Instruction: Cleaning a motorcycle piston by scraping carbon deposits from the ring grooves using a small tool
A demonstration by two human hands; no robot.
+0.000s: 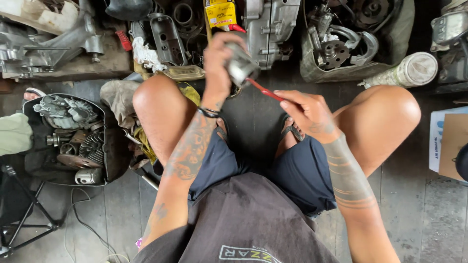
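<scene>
Two hands busy here, so starting at the fingertips. Left hand [219,61] has its fingers wrapped tight round a grey metal cylinder [241,65], looks like a piston, lifted off the floor and tipped so its open end faces down toward 5 o'clock. That tilt makes sense, since it lets the tool get inside. Right hand [308,111] pinches a thin red-handled tool [264,90] between thumb and first fingers, the rest loosely curled; the tool runs up toward 10 o'clock and its tip meets the cylinder's mouth. Can't tell what kind of tip it has, too small and hidden.

The cylinder sits up between the knees, roughly 12 o'clock from the person's lap, so both forearms can brace near the thighs while squatting.

Going outward: at 9 o'clock a black tub [109,146] full of greasy engine bits, within easy reach of the left arm. At 12 o'clock, a yellow bottle [220,13] and a bare engine casing [270,29] just behind the hands. At 1 o'clock, a sack of gears and parts [341,46], with a white roll [412,70] lying beside it. A cardboard box [451,146] sits at 3 o'clock, well apart.
</scene>
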